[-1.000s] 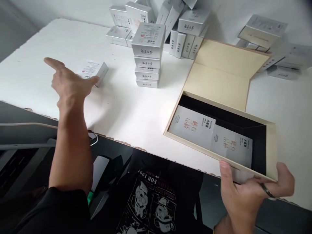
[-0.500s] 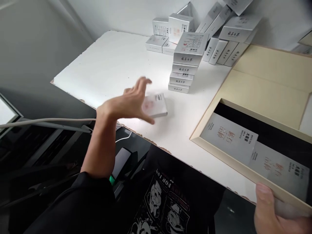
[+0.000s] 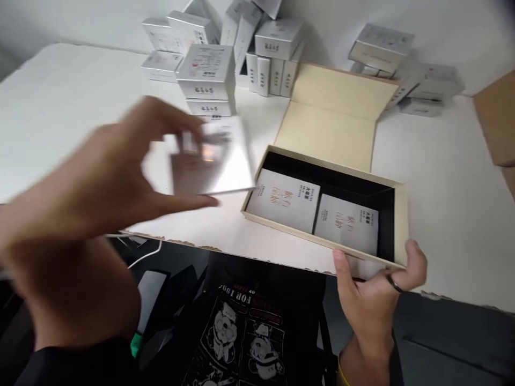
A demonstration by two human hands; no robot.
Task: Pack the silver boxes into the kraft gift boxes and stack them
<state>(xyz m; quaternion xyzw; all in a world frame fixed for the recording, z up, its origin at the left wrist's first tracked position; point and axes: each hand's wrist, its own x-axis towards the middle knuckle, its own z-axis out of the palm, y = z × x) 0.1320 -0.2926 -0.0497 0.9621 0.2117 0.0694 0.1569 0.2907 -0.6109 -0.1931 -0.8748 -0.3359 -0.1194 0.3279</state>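
Observation:
My left hand (image 3: 132, 161) grips a small silver-white tea box (image 3: 229, 161) between thumb and fingers, lifted above the table and blurred by motion. It is just left of an open cream gift box (image 3: 402, 214) with a black inside. Two printed silver tea boxes (image 3: 281, 198) lie side by side in the gift box along its near side, with a black strip showing behind and at the right. My right hand (image 3: 374, 284) holds the gift box's near right corner, thumb on the front wall and fingers around the end.
The gift box's lid (image 3: 330, 118) lies folded back. Behind my left hand stands a stack of silver boxes (image 3: 206, 72), with more leaning on the wall. Another pile (image 3: 380, 48) is at the back right, beside a brown cardboard box (image 3: 497, 118). The white table (image 3: 450, 225) has a chipped front edge.
My left hand has taken hold of the small tea box, lifted it and carried it towards the gift box. The view has swung right, showing more of my right hand.

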